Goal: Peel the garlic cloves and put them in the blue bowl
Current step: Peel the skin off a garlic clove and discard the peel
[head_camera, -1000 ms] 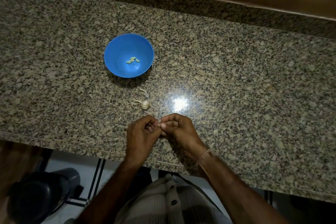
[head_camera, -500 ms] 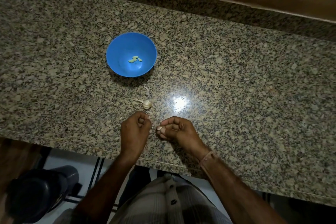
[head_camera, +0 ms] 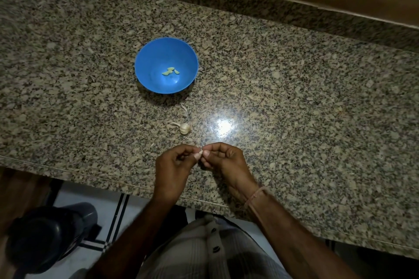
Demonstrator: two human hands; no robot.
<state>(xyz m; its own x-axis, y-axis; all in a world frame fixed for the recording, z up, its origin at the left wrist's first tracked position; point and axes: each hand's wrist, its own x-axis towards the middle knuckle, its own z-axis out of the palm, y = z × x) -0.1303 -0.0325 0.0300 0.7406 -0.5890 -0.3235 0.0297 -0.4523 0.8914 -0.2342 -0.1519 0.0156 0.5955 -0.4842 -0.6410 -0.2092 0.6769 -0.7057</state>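
Fingertips [head_camera: 190, 149] of both hands pinch a single garlic clove [head_camera: 199, 154] between them, low in the centre of the head view, I note from my station: left hand [head_camera: 172, 172] and right hand [head_camera: 224, 163] curled, meeting over the granite counter [head_camera: 317, 97]. Just above them in frame lies a small garlic bulb [head_camera: 184, 128], with a scrap of skin [head_camera: 184, 108] beyond it. Upper centre-left, the blue bowl [head_camera: 145, 79] holds three peeled cloves [head_camera: 170, 71].

one wide-angle camera rides on the person's head, looking forward and steeply down across the granite counter [head_camera: 294, 108]; the left hand [head_camera: 172, 172] and right hand [head_camera: 226, 163] sit close beneath it.
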